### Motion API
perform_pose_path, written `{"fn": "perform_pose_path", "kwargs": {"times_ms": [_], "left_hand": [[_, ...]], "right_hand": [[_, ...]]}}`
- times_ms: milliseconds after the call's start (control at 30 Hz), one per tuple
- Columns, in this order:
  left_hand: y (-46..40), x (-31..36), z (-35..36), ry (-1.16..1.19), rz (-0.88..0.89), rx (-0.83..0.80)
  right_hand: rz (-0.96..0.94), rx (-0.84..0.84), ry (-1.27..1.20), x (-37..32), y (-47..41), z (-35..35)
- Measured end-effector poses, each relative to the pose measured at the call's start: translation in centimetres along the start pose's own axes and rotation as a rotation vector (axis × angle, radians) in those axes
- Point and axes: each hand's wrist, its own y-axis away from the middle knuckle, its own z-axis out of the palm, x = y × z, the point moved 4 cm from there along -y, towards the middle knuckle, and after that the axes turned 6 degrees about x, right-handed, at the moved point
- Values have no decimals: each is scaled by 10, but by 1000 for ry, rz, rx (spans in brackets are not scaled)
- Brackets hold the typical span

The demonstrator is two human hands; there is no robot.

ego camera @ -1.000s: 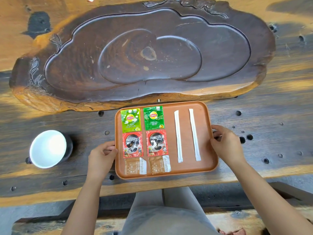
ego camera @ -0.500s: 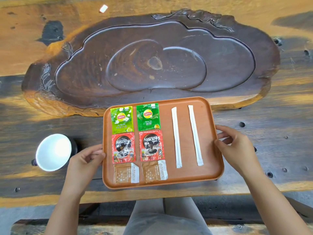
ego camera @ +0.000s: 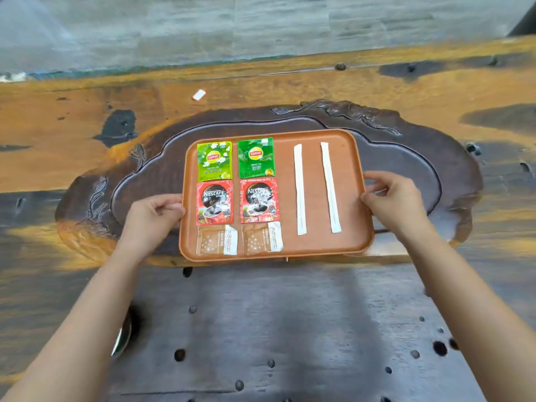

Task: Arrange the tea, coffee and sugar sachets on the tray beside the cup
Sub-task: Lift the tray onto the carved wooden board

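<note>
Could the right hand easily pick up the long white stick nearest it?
Probably not at once: the right hand is gripping the tray edge. Nothing covers the stick, so letting go would leave it free.

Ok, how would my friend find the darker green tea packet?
Find the orange tray held by two hands over the dark carved wooden slab. On its left side, packets sit in two columns; look at the far row, with the two green ones. It is the right one, deep green, while its neighbour is lime with white flowers.

Lipton — green sachets (ego camera: pixel 214 161); Nescafé — red sachets (ego camera: pixel 214 203)
</note>
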Motion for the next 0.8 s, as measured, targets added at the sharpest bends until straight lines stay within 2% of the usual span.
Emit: {"fn": "perform_pose_path", "kwargs": {"times_ms": [333,800], "left_hand": [[-88,-5,35,-26,-6,18],[-93,-27,41,-63,-75,6]], "right_hand": [[-16,0,53,-9,-78,47],[-31,1,102,1,-76,62]]}}
